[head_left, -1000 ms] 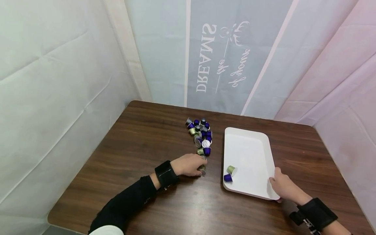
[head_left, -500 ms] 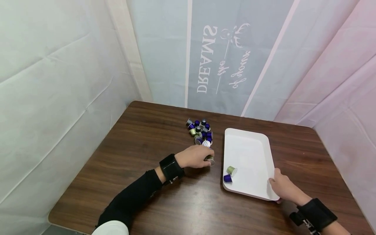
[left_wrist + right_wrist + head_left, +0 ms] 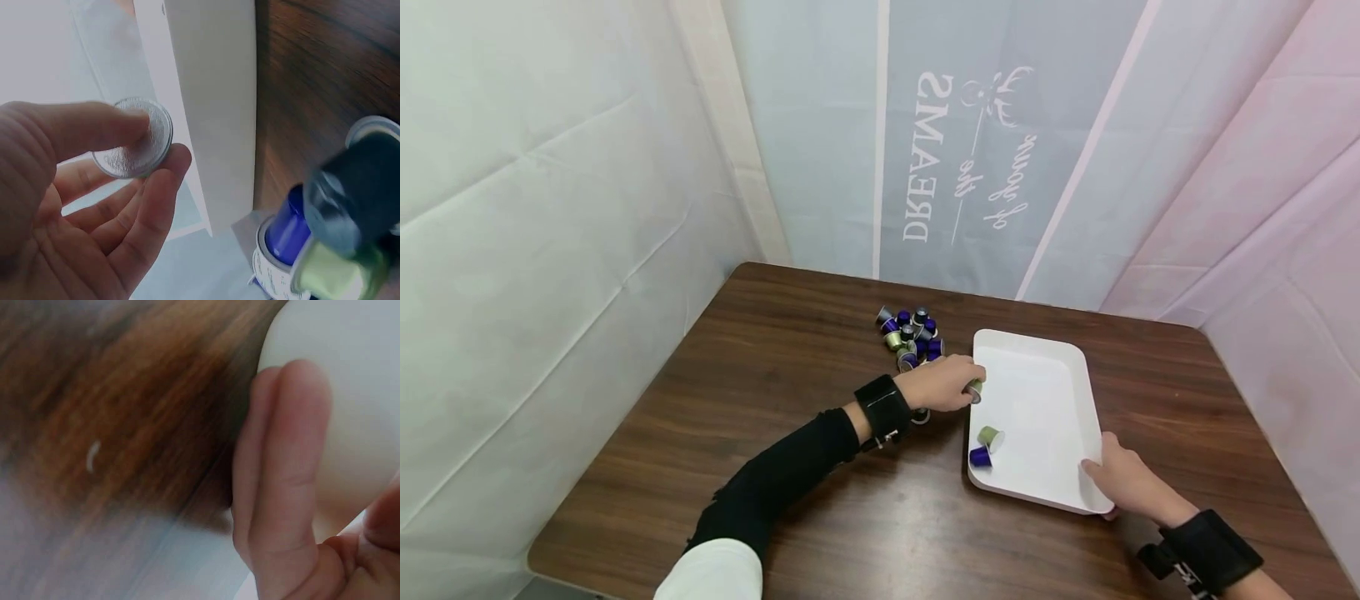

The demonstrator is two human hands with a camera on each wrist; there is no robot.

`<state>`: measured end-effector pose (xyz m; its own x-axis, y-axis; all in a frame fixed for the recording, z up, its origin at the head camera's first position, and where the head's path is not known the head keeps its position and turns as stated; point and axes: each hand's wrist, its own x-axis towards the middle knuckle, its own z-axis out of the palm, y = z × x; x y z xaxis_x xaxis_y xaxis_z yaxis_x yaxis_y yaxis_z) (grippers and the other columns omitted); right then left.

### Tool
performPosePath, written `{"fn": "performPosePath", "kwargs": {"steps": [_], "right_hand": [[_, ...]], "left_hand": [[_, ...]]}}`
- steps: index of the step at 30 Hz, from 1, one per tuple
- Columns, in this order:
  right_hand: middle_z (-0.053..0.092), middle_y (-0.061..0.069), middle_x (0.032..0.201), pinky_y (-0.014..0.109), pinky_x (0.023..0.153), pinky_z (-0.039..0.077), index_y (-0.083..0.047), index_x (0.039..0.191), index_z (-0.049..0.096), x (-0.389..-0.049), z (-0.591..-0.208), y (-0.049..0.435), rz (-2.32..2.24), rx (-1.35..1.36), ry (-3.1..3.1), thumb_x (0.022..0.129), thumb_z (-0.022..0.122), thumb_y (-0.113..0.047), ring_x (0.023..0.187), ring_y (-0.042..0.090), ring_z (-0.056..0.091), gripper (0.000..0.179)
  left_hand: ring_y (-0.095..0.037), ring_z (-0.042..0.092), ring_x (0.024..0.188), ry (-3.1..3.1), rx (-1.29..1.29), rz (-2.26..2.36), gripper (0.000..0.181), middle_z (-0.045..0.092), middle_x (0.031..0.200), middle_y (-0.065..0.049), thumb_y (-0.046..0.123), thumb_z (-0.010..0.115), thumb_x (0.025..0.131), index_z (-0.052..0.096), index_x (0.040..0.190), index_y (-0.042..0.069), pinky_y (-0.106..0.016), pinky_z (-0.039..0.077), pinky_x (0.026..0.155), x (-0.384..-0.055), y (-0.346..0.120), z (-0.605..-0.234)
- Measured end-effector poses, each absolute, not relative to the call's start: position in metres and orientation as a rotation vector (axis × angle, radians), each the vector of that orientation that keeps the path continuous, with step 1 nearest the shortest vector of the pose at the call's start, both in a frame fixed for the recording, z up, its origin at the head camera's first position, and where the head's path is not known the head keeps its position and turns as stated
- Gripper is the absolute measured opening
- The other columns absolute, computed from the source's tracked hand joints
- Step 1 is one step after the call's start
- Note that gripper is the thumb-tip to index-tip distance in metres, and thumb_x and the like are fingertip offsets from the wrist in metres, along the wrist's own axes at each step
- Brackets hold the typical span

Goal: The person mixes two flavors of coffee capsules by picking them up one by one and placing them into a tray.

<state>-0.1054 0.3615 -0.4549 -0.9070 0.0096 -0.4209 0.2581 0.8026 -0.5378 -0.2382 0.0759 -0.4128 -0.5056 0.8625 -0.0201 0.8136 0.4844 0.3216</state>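
My left hand is at the left rim of a white tray and pinches a green coffee capsule. In the left wrist view, the thumb presses on the capsule's silver foil lid, with the fingers behind it. My right hand grips the tray's near right corner, thumb over the rim and fingers along the outside wall. Inside the tray, near its left near corner, lie a green capsule and a purple capsule.
A loose pile of purple, green and grey capsules lies left of the tray, partly behind my left hand. Another capsule shows beneath the left wrist. The brown wooden table meets hanging cloth at its back and sides.
The left hand has moved right and away from the body, carrying the green capsule from the near end of the pile to the tray's left rim. The right hand and tray stay put.
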Motion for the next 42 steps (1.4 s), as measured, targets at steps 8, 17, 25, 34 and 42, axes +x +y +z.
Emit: {"fn": "performPosePath", "kwargs": {"steps": [8,17,25,34,42], "right_hand": [[0.049,0.024,0.083,0.036,0.046,0.051,0.023,0.125,0.012,-0.106,-0.455,0.359,-0.916,0.191,2.581,0.095,0.046,-0.006,0.059,0.022,0.057,0.053],[0.049,0.021,0.079,0.035,0.045,0.049,0.022,0.127,0.008,-0.108,-0.458,0.355,-0.823,0.188,2.591,0.097,0.043,-0.004,0.050,0.020,0.056,0.054],[0.048,0.020,0.076,0.036,0.044,0.048,0.022,0.127,0.008,-0.108,-0.459,0.353,-0.831,0.196,2.588,0.097,0.040,-0.004,0.049,0.021,0.056,0.051],[0.048,0.024,0.080,0.036,0.045,0.049,0.023,0.127,0.007,-0.107,-0.459,0.355,-0.818,0.224,2.579,0.097,0.040,-0.004,0.050,0.021,0.056,0.053],[0.048,0.022,0.078,0.036,0.044,0.049,0.022,0.126,0.008,-0.106,-0.460,0.358,-0.859,0.211,2.589,0.095,0.041,-0.002,0.052,0.022,0.056,0.051]], "left_hand": [[-0.010,0.039,0.074,2.568,1.448,0.359,0.006,0.046,0.084,0.001,0.011,0.056,0.093,0.053,0.089,0.014,-0.019,0.030,0.059,-0.241,0.091,-0.418],[-0.009,0.041,0.077,2.555,1.471,0.315,0.004,0.048,0.087,0.002,0.012,0.054,0.094,0.057,0.096,0.013,-0.019,0.032,0.062,-0.240,0.098,-0.416],[-0.008,0.054,0.100,2.555,1.436,0.345,0.037,0.057,0.118,-0.003,0.017,0.061,0.093,0.055,0.129,0.010,-0.018,0.043,0.080,-0.242,0.100,-0.417],[-0.004,0.055,0.077,2.588,1.411,0.405,0.019,0.063,0.097,0.003,0.020,0.060,0.094,0.065,0.109,0.012,-0.017,0.043,0.068,-0.248,0.065,-0.409],[-0.007,0.055,0.077,2.613,1.410,0.196,0.012,0.061,0.091,0.004,0.026,0.066,0.089,0.068,0.095,0.016,-0.022,0.045,0.065,-0.238,0.027,-0.416]]}}
